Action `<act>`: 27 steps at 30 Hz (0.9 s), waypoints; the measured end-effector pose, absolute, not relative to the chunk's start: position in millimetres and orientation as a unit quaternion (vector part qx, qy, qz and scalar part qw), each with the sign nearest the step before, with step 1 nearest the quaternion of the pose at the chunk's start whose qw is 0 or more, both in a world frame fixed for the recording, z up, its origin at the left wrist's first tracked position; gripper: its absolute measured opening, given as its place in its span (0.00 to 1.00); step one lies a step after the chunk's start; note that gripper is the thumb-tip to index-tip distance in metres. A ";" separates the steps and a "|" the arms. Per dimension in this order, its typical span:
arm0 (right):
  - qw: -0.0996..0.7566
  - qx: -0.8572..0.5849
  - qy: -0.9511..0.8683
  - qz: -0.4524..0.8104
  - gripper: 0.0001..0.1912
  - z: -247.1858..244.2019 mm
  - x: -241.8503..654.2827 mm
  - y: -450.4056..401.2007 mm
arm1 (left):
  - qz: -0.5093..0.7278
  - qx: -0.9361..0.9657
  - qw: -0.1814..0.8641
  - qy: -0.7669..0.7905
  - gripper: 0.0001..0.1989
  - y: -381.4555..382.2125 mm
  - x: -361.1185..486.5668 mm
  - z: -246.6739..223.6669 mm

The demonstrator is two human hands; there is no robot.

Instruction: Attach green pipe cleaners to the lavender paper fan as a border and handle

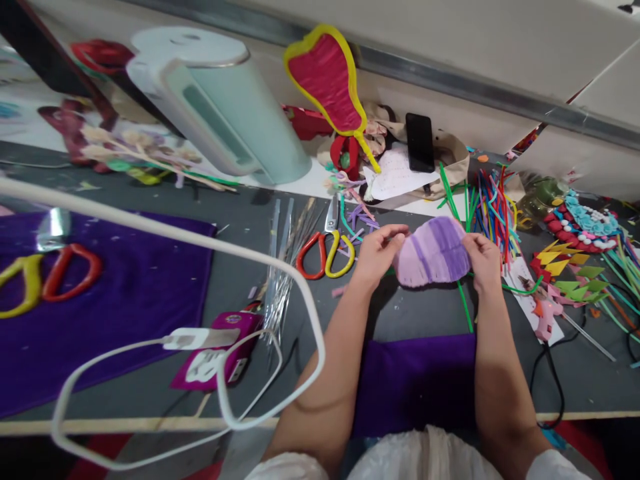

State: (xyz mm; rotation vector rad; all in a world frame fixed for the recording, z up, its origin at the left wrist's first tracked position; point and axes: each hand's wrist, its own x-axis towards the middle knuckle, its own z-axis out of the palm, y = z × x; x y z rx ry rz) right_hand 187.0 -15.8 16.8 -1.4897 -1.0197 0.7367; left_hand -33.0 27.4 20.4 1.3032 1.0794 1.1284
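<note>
A rounded panel (433, 253) in lilac and darker purple stripes, seemingly built from fuzzy pipe cleaners laid side by side, is stretched between my hands above the grey table. My left hand (380, 252) pinches its left edge between thumb and fingers. At the right edge, my right hand (482, 256) grips it the same way. Green pipe cleaners (465, 305) lie beneath the panel and stick out past it. Left of my left hand rest scissors (325, 255) with one red and one yellow handle, beside short purple cut pieces (361, 217).
A pink glue gun (547, 319) with a black cord lies at right, near coloured pipe cleaners (495, 207). Behind stand a pale green jug (235, 113) and a yellow-rimmed red shape (327, 80). A white cable (200, 233) loops across the left foreground. Purple cloth (415, 380) lies between my forearms.
</note>
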 end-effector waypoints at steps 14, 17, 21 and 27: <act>0.705 -0.578 -0.227 0.342 0.16 12.0 213.1 -13.9 | 0.262 0.489 0.753 0.353 0.25 22.1 -52.8 27.8; 0.685 -0.577 -0.234 0.378 0.15 12.8 222.8 -16.2 | 0.233 0.515 0.777 0.275 0.29 17.2 -48.3 31.0; 0.717 -0.560 -0.229 0.346 0.11 14.8 234.2 -17.0 | 0.225 0.511 0.802 0.212 0.36 11.8 -37.0 32.1; 0.716 -0.520 -0.246 0.395 0.11 21.9 224.9 -17.5 | 0.252 0.486 0.812 0.204 0.34 6.6 -24.1 26.4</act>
